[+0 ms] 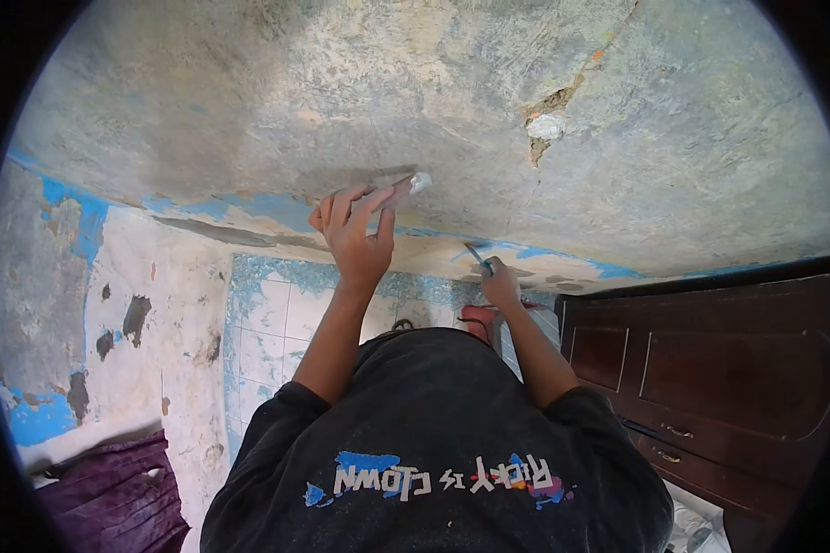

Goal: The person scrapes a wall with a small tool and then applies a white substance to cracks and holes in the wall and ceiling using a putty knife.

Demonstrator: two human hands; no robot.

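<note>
My left hand point(358, 238) is raised close to the wall, its fingers closed around a thin flat piece, mostly hidden, with a white putty-like lump point(420, 182) at its far end. Lower and to the right, my right hand point(501, 284) grips a small scraper point(478, 258) whose narrow blade points up and left towards the wall. The grey, patchy wall point(341, 111) fills the upper view. White filler point(547, 127) sits in a broken-out hole at the lower end of a crack in the wall.
A dark wooden cabinet point(719, 369) stands on the right. Worn blue and white tiles point(286, 309) lie below the wall. On the left are a peeling side wall point(148, 332) and purple cloth point(111, 498). A red thing point(477, 318) shows below my right hand.
</note>
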